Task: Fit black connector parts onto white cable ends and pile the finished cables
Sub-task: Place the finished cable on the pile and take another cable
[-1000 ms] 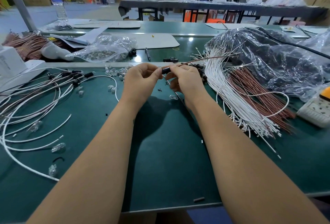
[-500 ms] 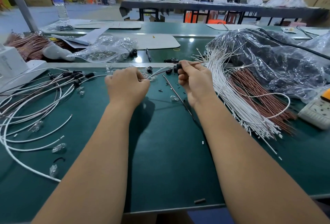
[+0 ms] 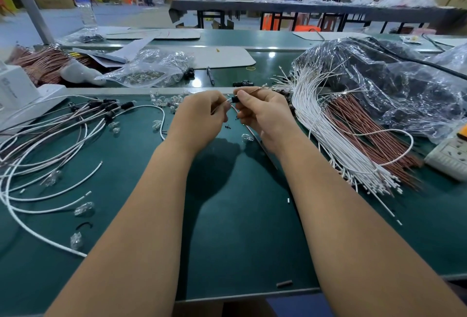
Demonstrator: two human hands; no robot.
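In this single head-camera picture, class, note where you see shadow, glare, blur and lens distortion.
Head view: the hands' dark shadow falls on the green mat; glare spots shine on the far table strip and the plastic bag; the back of the hall is soft; the wide lens bends table edges and stretches the forearms.

Hidden and cut-off parts around the black connector

The left hand covers its own fingertips and the cable end just left of the black connector, so the grip there cannot be told. Well left of the connector, the finished cables run off the frame edge. Right of it, the dark bag's contents are unreadable.
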